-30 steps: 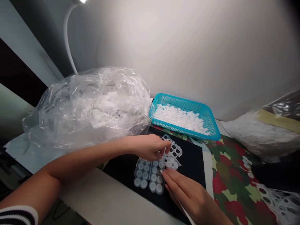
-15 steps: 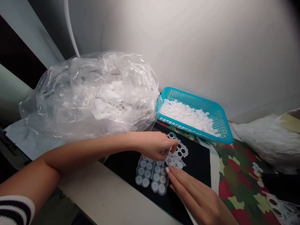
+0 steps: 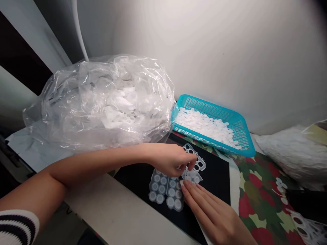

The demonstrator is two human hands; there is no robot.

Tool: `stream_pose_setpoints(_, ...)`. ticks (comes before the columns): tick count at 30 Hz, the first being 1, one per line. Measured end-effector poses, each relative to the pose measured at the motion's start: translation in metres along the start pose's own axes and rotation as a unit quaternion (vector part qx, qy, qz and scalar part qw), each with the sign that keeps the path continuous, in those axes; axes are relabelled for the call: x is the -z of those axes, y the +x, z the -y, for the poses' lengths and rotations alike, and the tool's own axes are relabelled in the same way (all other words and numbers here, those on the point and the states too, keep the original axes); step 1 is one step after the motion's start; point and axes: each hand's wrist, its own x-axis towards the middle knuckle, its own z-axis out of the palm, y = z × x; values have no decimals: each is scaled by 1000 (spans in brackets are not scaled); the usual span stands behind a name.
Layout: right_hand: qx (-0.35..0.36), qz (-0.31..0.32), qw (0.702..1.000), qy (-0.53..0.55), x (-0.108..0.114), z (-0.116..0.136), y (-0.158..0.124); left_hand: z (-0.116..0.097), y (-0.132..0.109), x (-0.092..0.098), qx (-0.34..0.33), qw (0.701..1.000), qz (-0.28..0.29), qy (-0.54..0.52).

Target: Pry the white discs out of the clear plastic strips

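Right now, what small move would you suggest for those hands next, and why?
Probably the left hand should lift the next round disc off the plastic sheet. It is already at the sheet's holed part, where discs have gone, and the right hand is pressing the sheet down on the black mat.

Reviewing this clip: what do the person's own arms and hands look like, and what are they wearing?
Both hands are bare, with no gloves or rings showing. The left hand leads back along a bare forearm to a black-and-white striped sleeve at the lower edge of the view. The right hand shows no sleeve. Its fingernails look unpainted.
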Motion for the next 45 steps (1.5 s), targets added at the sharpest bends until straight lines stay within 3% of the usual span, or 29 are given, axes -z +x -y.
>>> stream_pose_setpoints(5,-6,-11,1000,0,0,1,2,-3,-2,2,-19,999,7,-31)
stream_pose_setpoints(12,-21,-23,998,62,14,4,6,1,1,-1,16,1000,0,14)
stream_pose_setpoints(21,0,18,998,62,17,5,8,-2,0,0,15,999,17,27)
stream_pose_setpoints(35,8,32,999,31,23,3,11,-6,0,-2,16,996,51,76)
stream_pose_setpoints(45,8,27,999,25,15,5,4,-13,0,1,-36,995,76,48)
